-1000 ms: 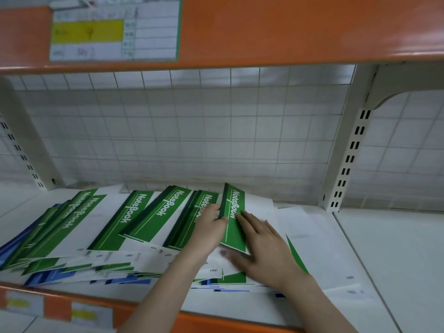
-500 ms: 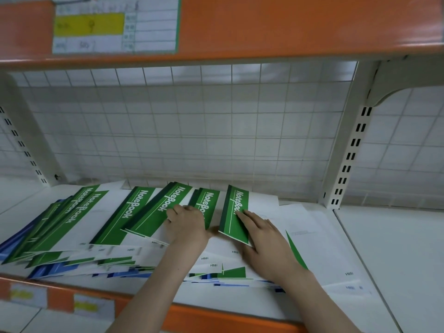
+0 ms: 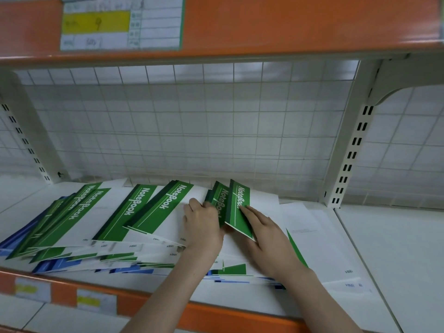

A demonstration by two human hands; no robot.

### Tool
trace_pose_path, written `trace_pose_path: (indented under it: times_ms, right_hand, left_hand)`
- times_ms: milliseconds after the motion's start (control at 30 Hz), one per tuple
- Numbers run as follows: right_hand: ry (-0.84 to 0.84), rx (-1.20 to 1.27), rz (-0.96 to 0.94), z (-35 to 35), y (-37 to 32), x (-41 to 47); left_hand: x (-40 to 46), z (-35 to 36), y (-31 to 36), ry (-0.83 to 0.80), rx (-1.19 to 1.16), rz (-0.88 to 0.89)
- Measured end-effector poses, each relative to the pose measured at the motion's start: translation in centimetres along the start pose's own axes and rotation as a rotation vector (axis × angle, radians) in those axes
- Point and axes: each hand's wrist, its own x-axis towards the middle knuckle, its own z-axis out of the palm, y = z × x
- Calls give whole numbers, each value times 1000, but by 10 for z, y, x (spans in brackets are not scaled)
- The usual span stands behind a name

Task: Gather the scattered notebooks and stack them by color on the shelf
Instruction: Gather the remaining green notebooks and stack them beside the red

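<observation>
Nearest the camera runs the orange front edge point(image 3: 216, 316) of the white shelf point(image 3: 384, 248), with small price tags point(image 3: 89, 301) on it. Just behind, blue-covered notebooks point(image 3: 55, 265) peek out from under a fanned spread of green-and-white notebooks point(image 3: 153, 212) lying across the shelf. The left hand point(image 3: 204, 227) rests on this spread, fingers curled at the edge of a raised green notebook point(image 3: 219, 203), apparently pinching it. The right hand point(image 3: 266, 239) lies flat with fingers straight, pressing on the cover of the rightmost green notebook point(image 3: 239, 210), which tilts up beside the other. Farther back stand a white wire grid point(image 3: 192, 121) and slotted upright point(image 3: 353, 150); above hangs an orange shelf with a label card point(image 3: 120, 22).
</observation>
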Motion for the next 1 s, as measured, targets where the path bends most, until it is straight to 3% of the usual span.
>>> trace_pose_path:
  times_ms: [133,233,333,433,467,533,600,667,767,1000]
  right_hand:
    - [10,45,-12,0,-1,-1]
    - [-9,52,-20,1,-2,-2]
    - [-51,11,-15,3,-3,-2]
    - [-32,-31,-18,4,0,-1]
    - [-27,-31,-20,4,0,0]
    - [-30,-16,-13,3,1,0]
    - [-35,-8,-6,2,1,1]
    - [-24,8,-5,3,0,1]
    - [-3,23,-14,3,1,1]
    - [4,26,-30,4,4,-1]
  left_hand:
    - [9,2,-2,-154,-634,-14]
    - [14,0,-3,-271,-1097,-189]
    - [14,-3,1,-250,-1257,-250]
    - [13,-5,-2,-218,-1207,-142]
    - [12,-5,-5,-179,-1074,-53]
    - [11,-3,-13,-64,-592,106]
    - [6,-5,-18,-23,-182,110]
    - [1,-7,-15,-132,-15,33]
    - [0,-4,-10,-182,1,41]
    - [-2,4,-7,-166,-394,58]
